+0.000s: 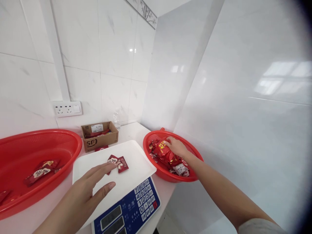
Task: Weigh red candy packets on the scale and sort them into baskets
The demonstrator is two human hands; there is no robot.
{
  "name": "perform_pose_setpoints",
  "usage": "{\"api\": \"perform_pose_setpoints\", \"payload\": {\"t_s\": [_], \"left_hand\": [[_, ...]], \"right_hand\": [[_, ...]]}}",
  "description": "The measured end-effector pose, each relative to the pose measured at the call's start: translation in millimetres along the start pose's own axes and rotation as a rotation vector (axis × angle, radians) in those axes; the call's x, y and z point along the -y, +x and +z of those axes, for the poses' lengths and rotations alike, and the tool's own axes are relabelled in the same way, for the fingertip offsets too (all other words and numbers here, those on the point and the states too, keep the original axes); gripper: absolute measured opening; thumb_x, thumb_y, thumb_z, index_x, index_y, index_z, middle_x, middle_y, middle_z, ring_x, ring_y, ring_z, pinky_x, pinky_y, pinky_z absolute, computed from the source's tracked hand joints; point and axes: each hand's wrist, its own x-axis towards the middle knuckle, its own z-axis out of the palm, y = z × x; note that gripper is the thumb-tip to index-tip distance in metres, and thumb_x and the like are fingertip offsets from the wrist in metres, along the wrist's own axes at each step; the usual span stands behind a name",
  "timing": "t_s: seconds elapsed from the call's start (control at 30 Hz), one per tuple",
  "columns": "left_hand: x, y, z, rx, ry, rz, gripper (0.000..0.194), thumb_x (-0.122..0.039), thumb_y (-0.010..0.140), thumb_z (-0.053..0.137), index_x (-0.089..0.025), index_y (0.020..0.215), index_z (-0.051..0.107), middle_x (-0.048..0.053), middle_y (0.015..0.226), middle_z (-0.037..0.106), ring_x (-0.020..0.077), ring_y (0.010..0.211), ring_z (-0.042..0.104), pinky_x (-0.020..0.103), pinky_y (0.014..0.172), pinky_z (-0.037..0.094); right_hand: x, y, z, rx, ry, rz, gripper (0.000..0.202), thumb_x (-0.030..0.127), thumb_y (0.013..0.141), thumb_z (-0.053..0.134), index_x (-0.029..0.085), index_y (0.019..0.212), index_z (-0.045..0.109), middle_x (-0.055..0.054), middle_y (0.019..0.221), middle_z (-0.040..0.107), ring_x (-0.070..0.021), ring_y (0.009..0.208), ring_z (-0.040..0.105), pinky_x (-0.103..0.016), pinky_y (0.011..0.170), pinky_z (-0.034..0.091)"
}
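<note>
My left hand (89,188) hovers over the white tray (140,157) of a digital scale, thumb and fingers spread. Just past its fingertips, small dark-red snack packets (123,164) with pale lettering lie on the tray; the fingers partly cover one of them. My right hand (177,147) reaches into the red plastic basket (149,136) on the right. Its thumb and fingers close on a shiny red packet (162,149) with gold characters. More wrapped packets, red and some whitish (180,169), lie under and around it in that basket.
On the left stands a larger red basket (73,143) holding several dark-red packets (40,172). Behind the scale is a small cardboard box (104,140). The scale's blue keypad panel (133,205) faces me. A tiled wall with a socket (67,109) rises behind.
</note>
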Motion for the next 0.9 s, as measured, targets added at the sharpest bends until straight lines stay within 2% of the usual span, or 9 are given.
{"api": "perform_pose_setpoints", "payload": {"t_s": [0.13, 0.3, 0.4, 0.53, 0.63, 0.73, 0.8, 0.9], "left_hand": [[-1, 1, -0.9, -0.004, 0.013, 0.004, 0.039, -0.046, 0.084, 0.048, -0.035, 0.121, 0.054, -0.002, 0.122, 0.061, 0.0212, 0.110, 0.058, 0.029, 0.081, 0.054], [1, 0, 0.1, 0.004, 0.041, 0.001, 0.039, -0.046, 0.085, 0.048, -0.034, 0.121, 0.054, -0.001, 0.123, 0.060, 0.0213, 0.110, 0.058, 0.032, 0.088, 0.051], [0, 0, -0.2, 0.039, 0.044, -0.021, 0.040, -0.047, 0.085, 0.046, -0.034, 0.123, 0.052, -0.001, 0.125, 0.058, 0.0214, 0.112, 0.057, 0.034, 0.090, 0.050], [-5, 1, -3.8, 0.076, 0.042, -0.076, 0.040, -0.047, 0.087, 0.043, -0.033, 0.124, 0.051, -0.001, 0.127, 0.057, 0.0211, 0.114, 0.055, 0.034, 0.088, 0.051], [-7, 2, -5.9, 0.070, 0.070, -0.106, 0.040, -0.047, 0.087, 0.042, -0.031, 0.123, 0.052, 0.001, 0.126, 0.057, 0.0215, 0.114, 0.054, 0.035, 0.090, 0.049], [-6, 2, -5.8, 0.083, 0.104, -0.117, 0.039, -0.045, 0.089, 0.041, -0.029, 0.123, 0.052, 0.003, 0.125, 0.058, 0.0219, 0.114, 0.054, 0.038, 0.093, 0.047], [-5, 1, -4.7, 0.112, 0.124, -0.102, 0.040, -0.043, 0.089, 0.041, -0.027, 0.125, 0.051, 0.004, 0.127, 0.056, 0.0225, 0.116, 0.052, 0.040, 0.095, 0.046], [-2, -1, -1.3, 0.185, 0.153, -0.055, 0.044, -0.041, 0.088, 0.043, -0.027, 0.130, 0.046, 0.004, 0.135, 0.050, 0.0250, 0.126, 0.043, 0.044, 0.099, 0.041]], "right_hand": [[0, -1, -10, -0.023, -0.123, 0.053, 0.046, 0.051, 0.089, 0.034, 0.020, 0.117, 0.051, -0.012, 0.105, 0.066, -0.0280, 0.097, 0.060, -0.034, 0.073, 0.042], [6, -7, -23, -0.077, -0.148, 0.045, 0.037, 0.042, 0.089, 0.038, 0.021, 0.117, 0.052, -0.010, 0.110, 0.064, -0.0275, 0.099, 0.059, -0.032, 0.071, 0.041], [18, -14, -29, -0.108, -0.073, 0.014, 0.037, 0.039, 0.090, 0.038, 0.022, 0.120, 0.051, -0.008, 0.104, 0.066, -0.0247, 0.094, 0.061, -0.030, 0.070, 0.041], [48, -28, -29, -0.169, 0.198, -0.128, 0.032, 0.034, 0.088, 0.043, 0.021, 0.116, 0.053, -0.004, 0.089, 0.067, -0.0188, 0.082, 0.061, -0.028, 0.071, 0.042], [80, -42, -20, -0.098, 0.433, -0.280, 0.029, 0.034, 0.087, 0.045, 0.021, 0.110, 0.056, -0.001, 0.083, 0.064, -0.0157, 0.074, 0.059, -0.027, 0.070, 0.044], [110, -56, -7, 0.073, 0.523, -0.370, 0.030, 0.034, 0.087, 0.045, 0.021, 0.111, 0.055, 0.000, 0.081, 0.064, -0.0149, 0.071, 0.058, -0.027, 0.069, 0.045], [126, -64, 1, 0.154, 0.464, -0.409, 0.033, 0.032, 0.086, 0.048, 0.021, 0.116, 0.054, -0.003, 0.092, 0.065, -0.0159, 0.077, 0.060, -0.029, 0.074, 0.046], [140, -78, 10, 0.184, 0.309, -0.531, 0.042, 0.028, 0.083, 0.053, 0.023, 0.124, 0.051, -0.007, 0.121, 0.056, -0.0213, 0.106, 0.054, -0.035, 0.091, 0.041]]}}
